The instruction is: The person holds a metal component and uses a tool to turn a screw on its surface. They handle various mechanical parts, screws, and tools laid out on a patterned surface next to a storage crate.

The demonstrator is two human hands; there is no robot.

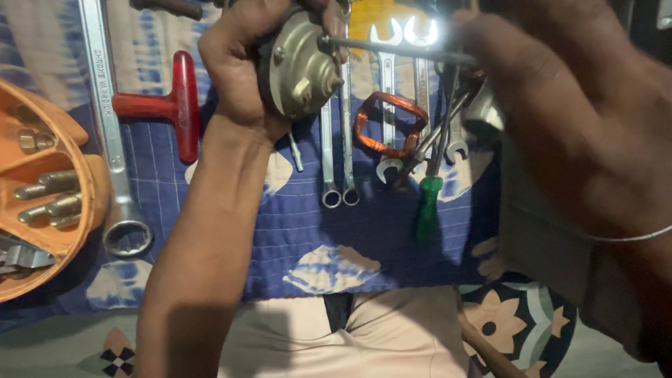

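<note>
Head camera view, looking down at a person seated over a blue patterned cloth [308, 231] spread with tools. The left hand [234, 66] is raised near the top of the frame, fingers clenched around the rim of a round grey metal motor housing [297, 66], holding it tilted so its bolted face turns toward the right hand. The right hand [560, 105], large and blurred at the upper right, grips a slim metal rod tool [392, 47] held level, its tip at a bolt on the housing's upper edge; the grip looks closed, though blur hides the fingers. Holding the housing in the air seems to give the tool a straight line to the bolt.

Below the hands, on the cloth, lie a coil of copper wire [388, 124], several open-ended spanners [406, 35], two long ring spanners [336, 168] and a green-handled screwdriver [428, 206], crowded close together. Left of the forearm rest a red T-handle tool [171, 105] and a large ring spanner [115, 154]. An orange tray [91, 189] with sockets sits at the left edge.

The lower cloth is largely bare, giving open room toward the person's lap; the middle top is tightly packed.
</note>
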